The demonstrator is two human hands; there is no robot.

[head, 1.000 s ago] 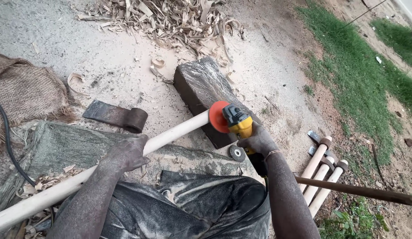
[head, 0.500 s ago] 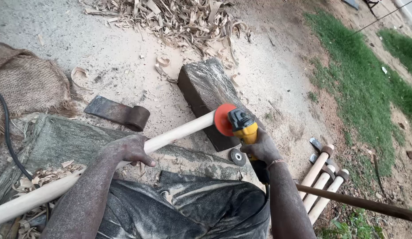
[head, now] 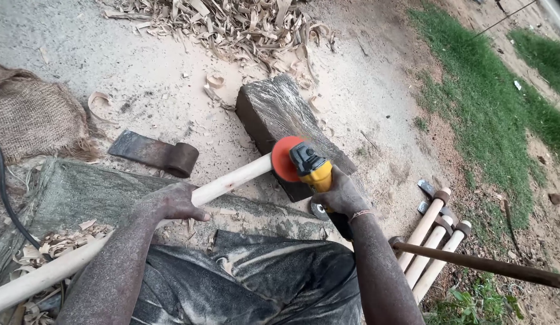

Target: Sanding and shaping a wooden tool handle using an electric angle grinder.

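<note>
While we look down, we see our left hand wrapped around a long pale wooden stick. Our right hand is closed tight on a yellow grinder with an orange disc. That disc touches the end of the stick, just over a dark wood block on the sandy ground. An iron axe head lies near. Wood shavings are piled farther away. More tool handles lie by the grass.
</note>
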